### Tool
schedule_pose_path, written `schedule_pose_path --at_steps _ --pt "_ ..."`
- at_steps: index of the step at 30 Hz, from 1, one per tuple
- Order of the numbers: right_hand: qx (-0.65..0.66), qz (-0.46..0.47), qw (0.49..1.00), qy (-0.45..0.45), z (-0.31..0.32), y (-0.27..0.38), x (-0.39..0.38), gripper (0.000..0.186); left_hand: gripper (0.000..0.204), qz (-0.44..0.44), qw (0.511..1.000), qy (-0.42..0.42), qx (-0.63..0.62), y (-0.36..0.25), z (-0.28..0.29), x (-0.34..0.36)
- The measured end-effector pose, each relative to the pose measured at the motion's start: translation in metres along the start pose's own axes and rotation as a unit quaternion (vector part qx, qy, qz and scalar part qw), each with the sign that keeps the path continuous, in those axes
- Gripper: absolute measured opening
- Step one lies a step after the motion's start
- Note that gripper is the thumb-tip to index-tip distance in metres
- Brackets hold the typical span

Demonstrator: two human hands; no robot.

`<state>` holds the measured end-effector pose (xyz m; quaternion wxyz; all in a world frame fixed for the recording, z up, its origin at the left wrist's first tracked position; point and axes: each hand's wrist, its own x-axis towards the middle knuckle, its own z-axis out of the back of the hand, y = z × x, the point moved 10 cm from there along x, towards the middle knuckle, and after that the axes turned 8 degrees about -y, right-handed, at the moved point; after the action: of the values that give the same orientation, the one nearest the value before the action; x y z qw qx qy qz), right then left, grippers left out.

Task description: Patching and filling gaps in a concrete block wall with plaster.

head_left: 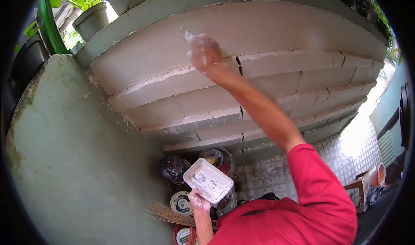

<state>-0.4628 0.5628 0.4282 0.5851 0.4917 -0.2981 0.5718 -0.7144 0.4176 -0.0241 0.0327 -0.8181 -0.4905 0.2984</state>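
My left hand (200, 200) grips the near edge of a white rectangular plastic tray (208, 180), low in front of me. Grey and white paste is smeared over the tray's inside. Up at the pale wall (268, 24), my right arm is stretched out, and the right hand (205, 54) is closed, coated with white paste and blurred. A small whitish tip (186, 32) juts out past its fingers towards the wall; whether it is a tool or paste I cannot tell. Below that hand run stepped ledges (173, 83) with white paste along their edges and dark vertical cracks.
Paint cans and tubs (181, 203) stand on the floor beneath the tray, beside a straw broom (166, 214). A green side wall (82, 158) closes the left. Potted plants (91, 20) line the top ledge. Far right, a wooden piece of furniture (361, 189) stands on the tiled floor (276, 171).
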Motion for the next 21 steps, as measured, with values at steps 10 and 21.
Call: schedule_pose_path --at_steps 10,21 --pt "-0.164 0.173 0.956 -0.169 0.065 -0.038 0.013 0.037 0.063 -0.014 1.0 -0.017 -0.006 -0.015 0.022 0.003" --pt "-0.104 -0.047 0.96 -0.256 0.121 -0.176 0.027 0.029 0.066 -0.05 0.997 -0.044 -0.023 -0.051 0.047 0.005"
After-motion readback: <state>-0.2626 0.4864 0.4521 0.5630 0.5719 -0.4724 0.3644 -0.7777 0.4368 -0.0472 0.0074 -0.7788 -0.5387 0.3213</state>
